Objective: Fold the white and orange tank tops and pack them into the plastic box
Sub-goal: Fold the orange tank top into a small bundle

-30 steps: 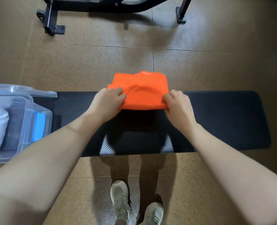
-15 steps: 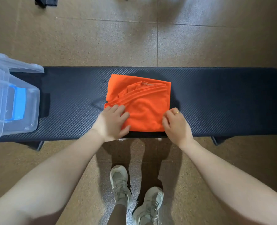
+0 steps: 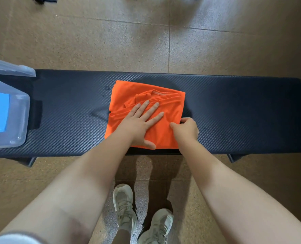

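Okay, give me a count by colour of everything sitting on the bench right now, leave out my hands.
Orange: 1, the folded tank top, lying on the black bench with the left hand flat on it and the right hand gripping its right edge.
Clear with a blue part: 1, the plastic box at the bench's left end.
Total: 2

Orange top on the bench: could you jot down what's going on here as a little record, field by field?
garment: orange tank top, folded into a rough square, lying flat
surface: black bench
left hand: left hand lies flat on the top, fingers straight and spread, pressing it down
right hand: right hand at the top's right edge, fingers curled round the fabric
container: clear plastic box with a blue part, on the bench's left end, apart from the top
white top: not visible
floor: brown tiles; the person's pale shoes below the bench
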Demonstrator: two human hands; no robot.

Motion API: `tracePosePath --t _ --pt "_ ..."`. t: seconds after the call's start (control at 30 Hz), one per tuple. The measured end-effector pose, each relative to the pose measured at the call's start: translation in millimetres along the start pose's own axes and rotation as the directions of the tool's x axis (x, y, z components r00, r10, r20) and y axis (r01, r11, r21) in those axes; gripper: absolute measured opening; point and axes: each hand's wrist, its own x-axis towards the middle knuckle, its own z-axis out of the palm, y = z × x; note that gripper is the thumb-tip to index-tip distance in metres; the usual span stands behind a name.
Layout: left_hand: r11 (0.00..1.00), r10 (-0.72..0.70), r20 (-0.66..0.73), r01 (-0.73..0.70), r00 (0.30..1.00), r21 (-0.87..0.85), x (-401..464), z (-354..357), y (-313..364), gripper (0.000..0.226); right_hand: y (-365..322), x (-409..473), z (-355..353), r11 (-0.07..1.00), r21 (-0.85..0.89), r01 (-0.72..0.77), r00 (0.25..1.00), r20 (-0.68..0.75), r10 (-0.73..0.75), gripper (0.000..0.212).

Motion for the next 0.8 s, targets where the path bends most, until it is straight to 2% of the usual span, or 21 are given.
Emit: tracePosePath --t 0.07,0.13,0.2,0.23,0.27,0.3,0.37,0.4,0.43,0.47,0.53,0.6,0.7,0.8 --pt "0.999 0.008 0.007 -0.008 1.0 -0.032 -1.1 0.7 1.4 0.114 -3.0 -6.8 -4.1 0.995 -0.008 0.099 0.994 0.042 -0.099 0.019" --pt "0.994 0.004 -0.033 -0.007 0.999 -0.108 -2.9 -3.7 1.5 0.094 -11.0 -20.5 -6.7 0.962 -0.013 0.274 0.96 0.054 -0.273 0.015" --pt "0.947 -0.047 -0.142 -0.002 0.989 -0.322 -10.2 -10.8 0.4 0.079 -22.5 -35.5 -4.8 0.896 -0.049 0.442 0.895 0.091 -0.437 0.014" --pt "0.863 -0.107 -0.214 -0.016 0.971 -0.504 -14.9 -13.7 1.4 0.076 -28.6 -43.2 -3.0 0.859 -0.082 0.505 0.861 0.125 -0.494 0.015" --pt "0.705 -0.214 -0.263 -0.038 0.941 -0.708 -19.8 -15.8 2.0 0.069 -34.0 -50.8 -0.9 0.828 -0.118 0.549 0.833 0.164 -0.529 0.017" --pt "0.491 -0.342 -0.241 -0.046 0.908 -0.87 -25.6 -18.8 3.1 0.058 -39.1 -58.7 1.6 0.806 -0.154 0.571 0.817 0.204 -0.539 0.023" --pt "0.098 -0.486 -0.097 -0.056 0.868 -0.994 -36.7 -29.4 2.0 0.036 -47.1 -72.7 8.6 0.771 -0.22 0.597 0.795 0.287 -0.534 0.045" --pt "-0.022 -0.498 -0.03 -0.047 0.866 -0.999 -40.0 -35.2 0.7 0.028 -49.7 -78.7 13.3 0.754 -0.228 0.617 0.775 0.342 -0.531 0.057" --pt "-0.077 -0.504 0.018 -0.023 0.864 -0.997 -42.2 -41.5 -1.9 0.024 -52.4 -83.8 18.0 0.747 -0.207 0.631 0.75 0.407 -0.521 0.066" --pt "-0.069 -0.511 0.041 0.007 0.858 -0.998 -43.0 -46.4 -6.0 0.02 -55.5 -87.8 21.9 0.749 -0.158 0.643 0.717 0.468 -0.516 0.071" --pt "0.02 -0.533 0.025 0.043 0.846 -0.999 -42.9 -52.0 -15.1 0.012 -59.7 -90.3 25.6 0.758 -0.055 0.65 0.668 0.517 -0.535 0.067" --pt "0.094 -0.551 0.002 0.065 0.835 -0.993 -42.7 -50.7 -25.5 0.021 -58.0 -88.5 23.1 0.734 -0.04 0.678 0.673 0.434 -0.599 0.057" --pt "0.203 -0.549 0.026 0.164 0.836 -0.965 -42.2 -42.0 -38.5 0.028 -44.6 -79.7 20.5 0.577 -0.235 0.782 0.622 0.246 -0.743 0.045" --pt "0.414 -0.556 -0.021 0.254 0.831 -0.874 -40.3 -33.2 -47.1 0.033 -30.6 -71.1 29.7 0.404 -0.383 0.831 0.531 0.327 -0.782 0.059"
